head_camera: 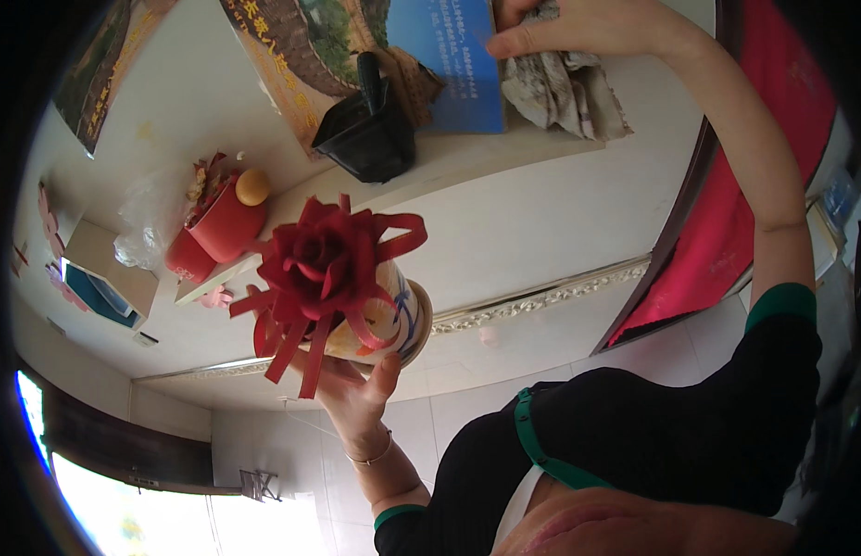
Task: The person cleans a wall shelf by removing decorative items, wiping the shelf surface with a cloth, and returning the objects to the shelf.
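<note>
My left hand (364, 399) grips a cylindrical patterned pot (406, 316) from its near side, with the thumb against its wall. A large red artificial rose (319, 257) with red ribbon loops (402, 236) covers much of the pot and some of my fingers. At the top, my right hand (541, 31) is on a crumpled grey-white cloth (548, 97), its thumb and fingers bent around the cloth's left upper part. The fingertips are partly cut off by the picture's edge. The cloth lies beside a printed sheet (465, 76) with a picture of a stone wall.
A black plastic container (375, 142) with a dark handle stands on the sheet's edge. Further left are red pots (229, 222), a yellow ball (253, 187), a clear plastic bag (149, 208) and an open box (111, 274). Carved trim (541, 295) runs along the furniture; red fabric (715, 236) lies right.
</note>
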`<state>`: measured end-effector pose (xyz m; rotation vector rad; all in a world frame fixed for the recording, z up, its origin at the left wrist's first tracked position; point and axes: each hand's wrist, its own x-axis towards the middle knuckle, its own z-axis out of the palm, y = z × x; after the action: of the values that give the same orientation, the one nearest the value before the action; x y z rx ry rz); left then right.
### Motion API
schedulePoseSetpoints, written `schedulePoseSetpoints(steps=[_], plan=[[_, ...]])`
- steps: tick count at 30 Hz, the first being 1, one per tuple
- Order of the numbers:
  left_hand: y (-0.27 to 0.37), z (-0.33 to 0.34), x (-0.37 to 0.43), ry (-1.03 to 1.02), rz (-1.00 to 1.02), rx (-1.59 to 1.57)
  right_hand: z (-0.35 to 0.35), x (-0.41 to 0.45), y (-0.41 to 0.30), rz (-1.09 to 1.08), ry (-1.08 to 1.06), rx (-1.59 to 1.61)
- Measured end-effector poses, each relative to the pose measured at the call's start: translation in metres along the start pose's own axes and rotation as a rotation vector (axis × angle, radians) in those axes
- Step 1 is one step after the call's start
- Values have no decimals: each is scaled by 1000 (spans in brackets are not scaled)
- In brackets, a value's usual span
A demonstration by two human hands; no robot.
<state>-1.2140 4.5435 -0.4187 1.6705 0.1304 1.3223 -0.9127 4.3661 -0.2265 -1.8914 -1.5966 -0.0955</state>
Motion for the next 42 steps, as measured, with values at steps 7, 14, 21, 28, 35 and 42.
schedulePoseSetpoints(steps=[7, 14, 21, 28, 35, 42], plan=[[10, 20, 34, -82, 40, 3, -9, 5, 4, 110, -102, -122], [6, 30, 53, -77, 98, 57, -16, 7, 8, 71, -114, -243], [-2, 26, 82, -136, 140, 10, -3, 40, 3, 10, -265, -337], [-6, 42, 83, -94, 102, 60, -1, 41, 26, -67, -204, -222], [-7, 39, 89, -114, 89, 100, -13, 18, 28, -21, -160, 97], [-10, 37, 91, -117, 96, 82, 62, 14, 33, -186, -48, -141]])
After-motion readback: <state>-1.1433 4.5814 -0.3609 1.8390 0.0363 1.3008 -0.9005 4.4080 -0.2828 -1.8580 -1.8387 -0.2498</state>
